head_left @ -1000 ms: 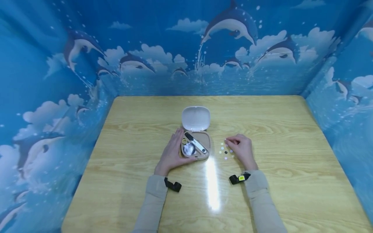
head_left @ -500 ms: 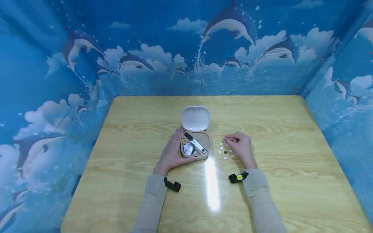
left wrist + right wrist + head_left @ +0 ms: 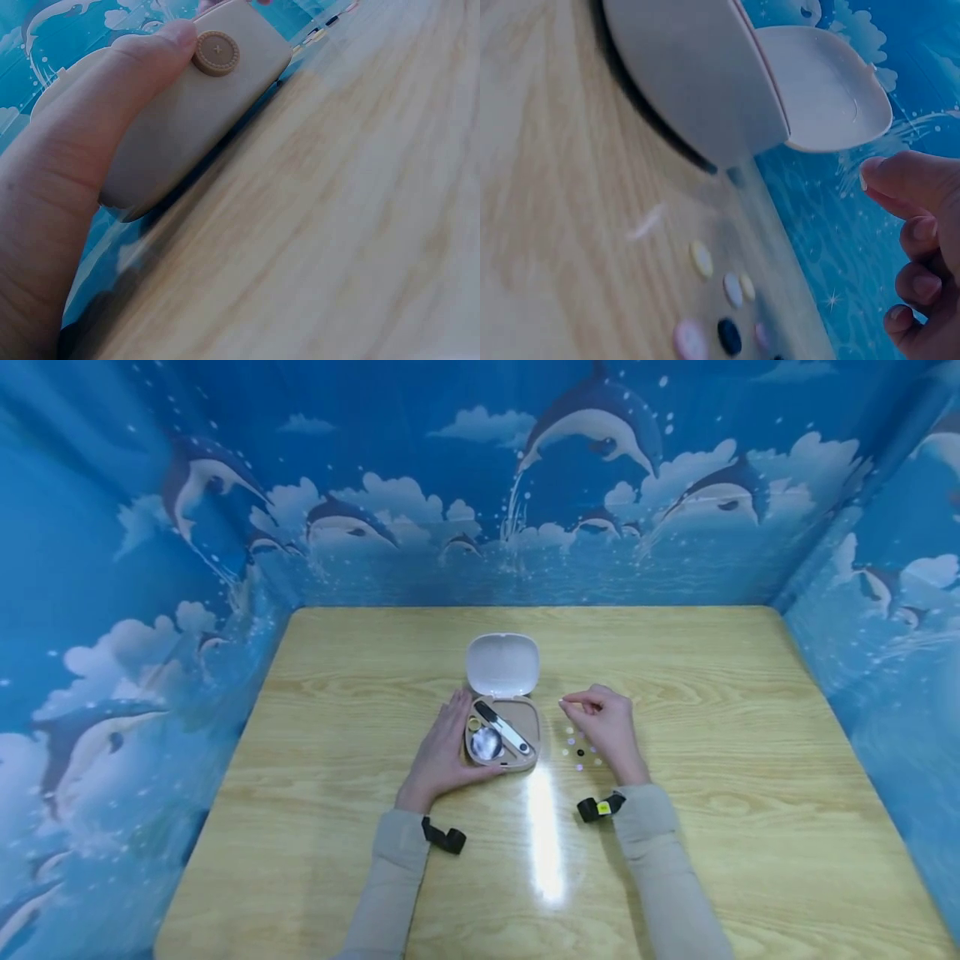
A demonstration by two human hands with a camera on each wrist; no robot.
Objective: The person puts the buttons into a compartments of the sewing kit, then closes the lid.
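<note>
A beige box (image 3: 529, 727) stands on the table with its white lid (image 3: 503, 665) raised at the back. Inside lie a black-and-white tool (image 3: 510, 733), a round shiny silver piece (image 3: 487, 743) and a small gold ring-shaped piece (image 3: 474, 723). My left hand (image 3: 444, 752) rests against the box, straight fingers along its left side. The thumb (image 3: 142, 67) lies across the front, beside a round button-like catch (image 3: 217, 52). My right hand (image 3: 609, 724) is right of the box, above the table, pinching a small white button (image 3: 863, 180) between thumb and forefinger; only its edge shows.
Several small loose buttons lie on the table right of the box, among them a black button (image 3: 581, 752) and a pale yellow button (image 3: 701, 259). The wood-grain table (image 3: 360, 652) meets a blue dolphin-print curtain (image 3: 420, 468) at its back edge and sides.
My right hand has moved left and slightly away from me, carrying the white button from above the loose buttons toward the box. The left hand and box have stayed in place.
</note>
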